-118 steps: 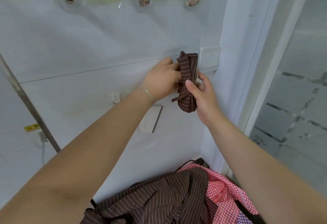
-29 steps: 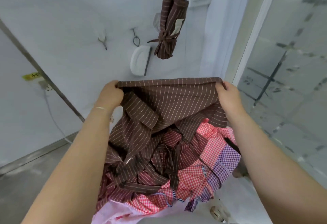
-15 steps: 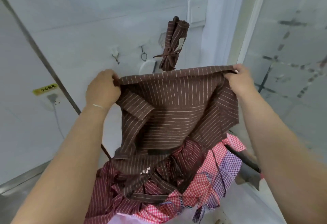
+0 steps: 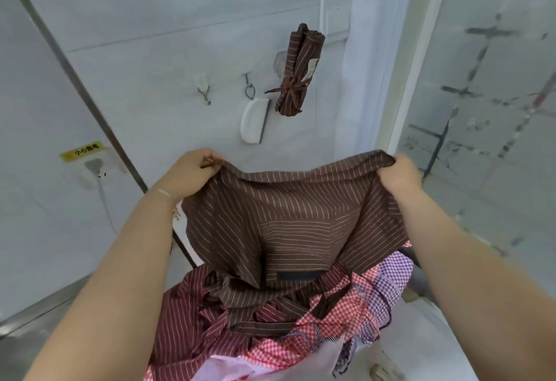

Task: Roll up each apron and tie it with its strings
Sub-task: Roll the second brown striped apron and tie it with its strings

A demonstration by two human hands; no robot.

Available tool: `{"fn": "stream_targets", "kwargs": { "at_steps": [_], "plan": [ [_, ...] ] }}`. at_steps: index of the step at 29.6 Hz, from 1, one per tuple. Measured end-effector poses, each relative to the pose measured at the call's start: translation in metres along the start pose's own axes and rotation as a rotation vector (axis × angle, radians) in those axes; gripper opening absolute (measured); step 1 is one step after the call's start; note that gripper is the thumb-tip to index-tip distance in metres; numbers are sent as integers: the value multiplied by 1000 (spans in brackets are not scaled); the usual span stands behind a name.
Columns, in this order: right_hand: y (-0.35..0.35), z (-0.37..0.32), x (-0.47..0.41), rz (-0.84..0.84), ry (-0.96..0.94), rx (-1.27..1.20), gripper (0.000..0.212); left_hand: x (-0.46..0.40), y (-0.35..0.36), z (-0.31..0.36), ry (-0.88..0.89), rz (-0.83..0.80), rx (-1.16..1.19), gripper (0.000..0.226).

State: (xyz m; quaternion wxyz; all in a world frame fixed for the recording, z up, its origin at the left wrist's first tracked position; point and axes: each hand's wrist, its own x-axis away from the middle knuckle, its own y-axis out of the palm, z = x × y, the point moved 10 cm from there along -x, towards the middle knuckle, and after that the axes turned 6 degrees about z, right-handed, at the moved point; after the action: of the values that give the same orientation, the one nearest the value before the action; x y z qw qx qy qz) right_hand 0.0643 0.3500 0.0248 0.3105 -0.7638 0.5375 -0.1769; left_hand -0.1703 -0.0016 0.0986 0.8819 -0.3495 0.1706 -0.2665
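A brown pinstriped apron (image 4: 288, 224) hangs spread out in front of me, held up by its top edge. My left hand (image 4: 192, 174) pinches its left corner and my right hand (image 4: 398, 177) grips its right corner. The apron's lower part trails into a heap of aprons (image 4: 270, 326) below, in red stripes, red check and purple check. A rolled brown striped apron (image 4: 296, 70), tied around its middle with its strings, hangs from a hook on the white wall above.
Two bare wall hooks (image 4: 204, 92) and a white holder (image 4: 254, 122) sit left of the rolled apron. A wall switch (image 4: 337, 19) is above it. A diagonal metal bar (image 4: 75, 76) crosses the left wall. A glass panel (image 4: 481, 95) stands at the right.
Four seconds ago both hands were at the rolled apron on the wall. Since then they lifted a second brown apron from the heap and spread it; its folded flap has dropped flat.
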Motion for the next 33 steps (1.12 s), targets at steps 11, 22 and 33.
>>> {"fn": "stream_targets", "kwargs": {
  "at_steps": [11, 22, 33],
  "plan": [
    [12, 26, 43, 59, -26, 266, 48, 29, 67, 38, -81, -373, 209, 41],
    [-5, 92, 49, 163, 569, -521, 39, 31, 92, 26, 53, -724, 155, 18],
    [67, -83, 150, -652, -283, -389, 44, 37, 144, 103, 433, -426, -41, 15]
  ]
}}
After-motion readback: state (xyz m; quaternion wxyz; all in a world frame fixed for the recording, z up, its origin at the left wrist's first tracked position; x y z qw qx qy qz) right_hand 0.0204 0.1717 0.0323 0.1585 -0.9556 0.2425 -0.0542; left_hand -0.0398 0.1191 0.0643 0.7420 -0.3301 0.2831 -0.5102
